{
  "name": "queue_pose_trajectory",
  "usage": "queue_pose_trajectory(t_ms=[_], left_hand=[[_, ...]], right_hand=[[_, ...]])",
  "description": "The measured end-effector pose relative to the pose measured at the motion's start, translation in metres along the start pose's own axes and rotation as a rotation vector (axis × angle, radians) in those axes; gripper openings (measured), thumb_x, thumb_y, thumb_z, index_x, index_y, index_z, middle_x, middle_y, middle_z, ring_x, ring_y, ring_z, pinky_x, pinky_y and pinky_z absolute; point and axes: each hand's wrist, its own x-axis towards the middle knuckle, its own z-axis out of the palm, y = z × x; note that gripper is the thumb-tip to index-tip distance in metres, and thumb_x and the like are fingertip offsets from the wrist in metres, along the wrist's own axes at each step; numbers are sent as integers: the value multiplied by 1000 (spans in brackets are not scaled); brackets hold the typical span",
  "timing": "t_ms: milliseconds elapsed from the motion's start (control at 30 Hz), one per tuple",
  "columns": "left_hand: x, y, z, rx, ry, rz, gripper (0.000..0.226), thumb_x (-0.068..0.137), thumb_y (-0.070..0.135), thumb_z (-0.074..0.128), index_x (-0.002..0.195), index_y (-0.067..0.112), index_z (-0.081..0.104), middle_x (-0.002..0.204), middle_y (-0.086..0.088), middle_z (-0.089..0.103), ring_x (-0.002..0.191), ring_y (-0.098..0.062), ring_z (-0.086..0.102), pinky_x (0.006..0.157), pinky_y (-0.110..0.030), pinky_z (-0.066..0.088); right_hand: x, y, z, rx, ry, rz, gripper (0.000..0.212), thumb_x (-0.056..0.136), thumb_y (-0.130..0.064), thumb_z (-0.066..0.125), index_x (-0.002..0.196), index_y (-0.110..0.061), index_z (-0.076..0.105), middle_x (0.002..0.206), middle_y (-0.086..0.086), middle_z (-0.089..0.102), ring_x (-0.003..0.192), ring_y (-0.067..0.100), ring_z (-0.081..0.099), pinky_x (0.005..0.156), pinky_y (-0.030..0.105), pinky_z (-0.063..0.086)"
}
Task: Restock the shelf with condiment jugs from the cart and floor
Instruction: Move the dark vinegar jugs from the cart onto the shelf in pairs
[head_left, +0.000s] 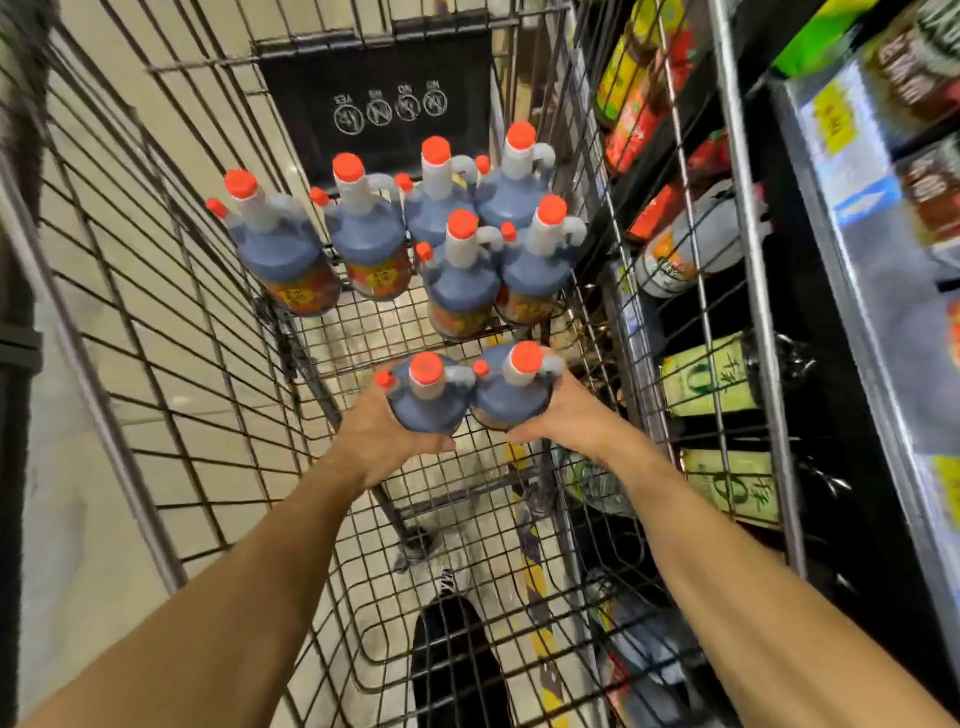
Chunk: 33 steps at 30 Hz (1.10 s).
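Both forearms are reaching into the cart (171, 322): your left hand (379, 431) and right hand (561, 415) are each gripping one jug, left jug (426, 400), right jug (511, 389), pressing them together for one lift toward the shelf (831, 218)

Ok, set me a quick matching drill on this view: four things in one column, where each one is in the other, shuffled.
Things:
1. left hand
2. right hand
3. six dark orange-capped plastic jugs
4. green-labelled packs

Places:
A. standing at the far end of the wire cart
B. on the shelf beyond the cart's right side
C. gripping the right-hand held jug
D. gripping the left-hand held jug

Pairs: 1-D, 2-C, 3-A, 4-B
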Motion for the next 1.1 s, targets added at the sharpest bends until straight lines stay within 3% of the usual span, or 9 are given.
queue_pose_trajectory(t_ms=[67, 167, 333, 533, 633, 700, 933, 1000, 1100], left_hand=[[2, -1, 1, 46, -2, 20, 87, 48, 29, 99, 124, 25, 58, 112, 7, 70, 102, -14, 68, 89, -31, 57], [0, 6, 1, 56, 3, 20, 72, 60, 10, 95, 121, 20, 59, 98, 15, 65, 85, 0, 63, 62, -3, 44], [-6, 24, 3, 64, 36, 15, 73, 46, 28, 91, 109, 31, 55, 90, 19, 62, 83, -9, 62, 66, -15, 44], [-14, 48, -14, 10, 27, 72, 85, 47, 33, 90, 124, 30, 54, 110, 8, 68, 100, -16, 66, 83, -33, 55], [-26, 76, -31, -46, -13, 145, 82, 46, 36, 92, 119, 33, 56, 110, 10, 69, 99, -7, 67, 81, -25, 55], [-41, 101, -45, -85, -42, 182, 72, 57, 21, 97, 117, 31, 59, 111, 11, 71, 97, 4, 68, 78, -14, 54], [-135, 197, -79, -301, -107, 332, 48, 80, 10, 79, 112, 37, 56, 95, 29, 73, 91, 10, 68, 75, -12, 54], [-163, 220, -88, -377, -118, 363, 55, 77, 23, 85, 118, 40, 53, 105, 25, 72, 95, 5, 69, 78, -20, 57], [-206, 248, -105, -435, -169, 427, 99, 53, 46, 92, 140, 28, 47, 129, 0, 68, 111, -21, 70, 88, -44, 58]], right_hand=[[4, 4, 0, -1, 14, 4, 95, 62, 13, 86, 143, -13, 45, 133, 3, 60, 117, 13, 60, 77, 9, 52], [9, 10, -3, 27, 49, -11, 90, 61, 12, 88, 139, -10, 49, 128, 2, 64, 115, 13, 62, 80, 10, 53], [3, 10, -2, 108, 62, -72, 95, 60, 2, 92, 143, -11, 47, 138, 7, 60, 128, 19, 58, 105, 37, 51], [-21, -11, -7, 242, 125, -91, 87, 65, 4, 89, 141, -12, 48, 133, 3, 65, 121, 17, 63, 105, 41, 51], [-44, -43, -15, 272, 155, -156, 85, 67, 7, 87, 140, -14, 50, 130, 1, 68, 119, 15, 65, 97, 31, 55], [-69, -73, -21, 300, 176, -208, 85, 67, 7, 86, 140, -16, 49, 127, -2, 69, 116, 13, 66, 88, 24, 56], [-181, -179, -16, 491, 267, -375, 84, 52, -17, 94, 127, -30, 58, 118, -2, 74, 110, 23, 69, 90, 44, 57], [-214, -200, -7, 522, 298, -455, 83, 59, -17, 92, 132, -28, 55, 120, -4, 73, 111, 19, 69, 87, 38, 59], [-265, -227, 14, 589, 371, -517, 96, 52, -41, 96, 137, -22, 54, 127, 3, 70, 114, 24, 68, 94, 46, 56]])
